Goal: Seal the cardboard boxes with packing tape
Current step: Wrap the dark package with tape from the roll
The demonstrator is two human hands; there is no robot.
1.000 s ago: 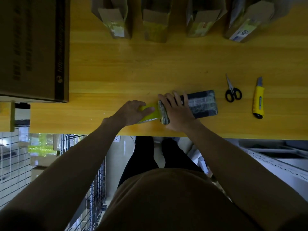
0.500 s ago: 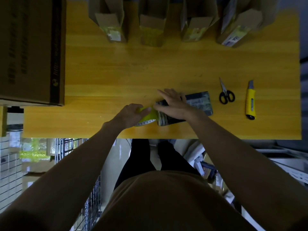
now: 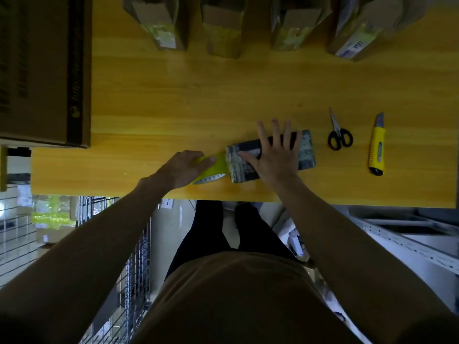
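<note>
A small dark flat box lies near the front edge of the yellow wooden table. My right hand lies flat on top of it, fingers spread and straight. My left hand grips a yellow-green roll of packing tape just left of the box. A strip of tape runs from the roll onto the box's left end.
Black scissors and a yellow utility knife lie right of the box. Several small cardboard boxes stand along the table's far edge. A large cardboard carton fills the left side. Wire racks and shelving sit below the table edge.
My right hand has slid rightward along the box top and flattened out with fingers spread. My left hand and the tape roll stay at the box's left end.
</note>
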